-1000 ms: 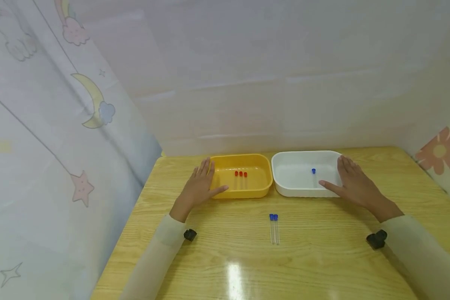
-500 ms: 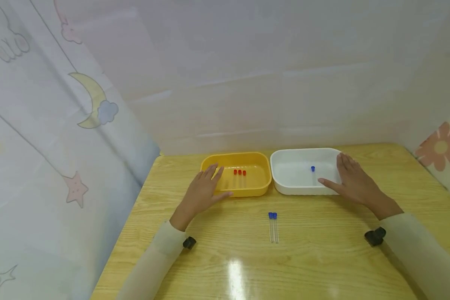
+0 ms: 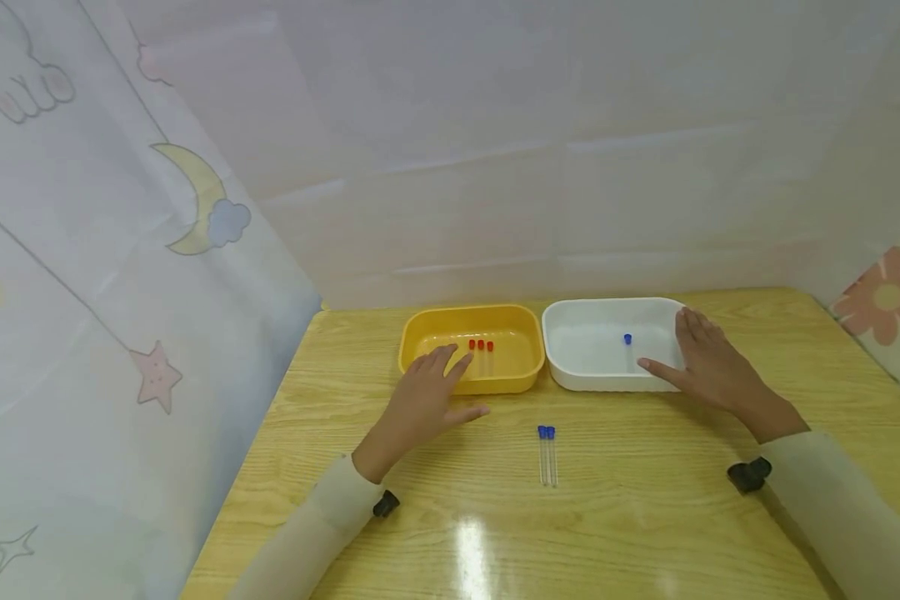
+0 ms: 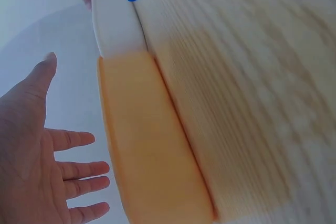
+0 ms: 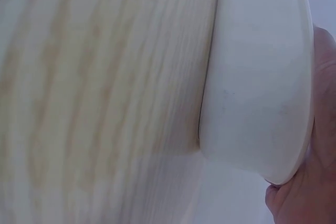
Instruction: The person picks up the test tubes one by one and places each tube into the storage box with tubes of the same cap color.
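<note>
My left hand (image 3: 427,400) hovers over the front left part of the yellow tray (image 3: 502,386), fingers spread and holding nothing. In the left wrist view its fingers (image 4: 86,169) stand apart from the tray's wall. Three clear tubes with red caps (image 3: 481,344) lie inside this tray. My right hand (image 3: 712,367) rests at the right end of the white tray (image 3: 607,382), fingers straight along the rim and thumb over the front corner. One blue-capped tube (image 3: 627,340) lies in the white tray. Two more blue-capped tubes (image 3: 547,433) lie side by side on the table before the trays.
Both trays stand side by side towards the back of the wooden table (image 3: 435,517). Behind them hangs a pale wall covering (image 3: 450,208), with another printed sheet (image 3: 232,333) along the left. Black wrist cameras (image 3: 750,475) sit under the sleeves.
My left hand has let go of the yellow tray's left end and moved right and towards me, over its front edge. The right hand stays at the white tray.
</note>
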Action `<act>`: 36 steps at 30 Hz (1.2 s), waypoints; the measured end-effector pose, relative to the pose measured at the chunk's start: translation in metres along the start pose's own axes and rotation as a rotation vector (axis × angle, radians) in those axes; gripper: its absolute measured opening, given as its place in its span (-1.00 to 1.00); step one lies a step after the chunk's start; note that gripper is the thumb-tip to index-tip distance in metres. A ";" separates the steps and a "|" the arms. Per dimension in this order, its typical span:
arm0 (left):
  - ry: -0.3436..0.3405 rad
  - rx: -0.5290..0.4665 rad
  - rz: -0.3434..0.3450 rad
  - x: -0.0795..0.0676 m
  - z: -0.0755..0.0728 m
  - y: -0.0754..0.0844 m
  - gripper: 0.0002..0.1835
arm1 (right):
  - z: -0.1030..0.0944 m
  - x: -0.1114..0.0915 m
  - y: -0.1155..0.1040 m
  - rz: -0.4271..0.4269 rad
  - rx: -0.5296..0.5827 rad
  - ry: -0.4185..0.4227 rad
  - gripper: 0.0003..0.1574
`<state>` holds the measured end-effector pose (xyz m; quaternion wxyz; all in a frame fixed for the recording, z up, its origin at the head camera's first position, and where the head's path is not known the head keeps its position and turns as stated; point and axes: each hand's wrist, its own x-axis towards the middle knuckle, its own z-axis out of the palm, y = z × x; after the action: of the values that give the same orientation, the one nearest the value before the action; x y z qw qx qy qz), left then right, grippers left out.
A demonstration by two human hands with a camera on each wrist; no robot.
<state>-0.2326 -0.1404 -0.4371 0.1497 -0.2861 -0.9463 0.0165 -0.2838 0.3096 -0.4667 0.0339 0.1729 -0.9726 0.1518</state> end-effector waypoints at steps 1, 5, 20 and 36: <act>-0.008 0.007 0.005 0.000 -0.001 0.003 -0.02 | 0.000 0.000 0.000 -0.001 0.000 -0.001 0.33; -0.029 0.018 0.029 -0.001 -0.003 0.012 -0.03 | 0.000 0.000 0.001 -0.002 0.001 0.002 0.33; 0.006 0.067 0.092 -0.003 -0.009 0.033 -0.05 | 0.001 0.001 0.002 -0.009 0.004 -0.001 0.32; -0.064 0.105 0.136 -0.004 -0.011 0.055 0.03 | 0.001 0.001 0.002 -0.011 0.008 0.017 0.33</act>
<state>-0.1966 -0.0974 -0.4343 0.1324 -0.3407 -0.9269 0.0852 -0.2853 0.3109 -0.4685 0.0424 0.1773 -0.9706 0.1572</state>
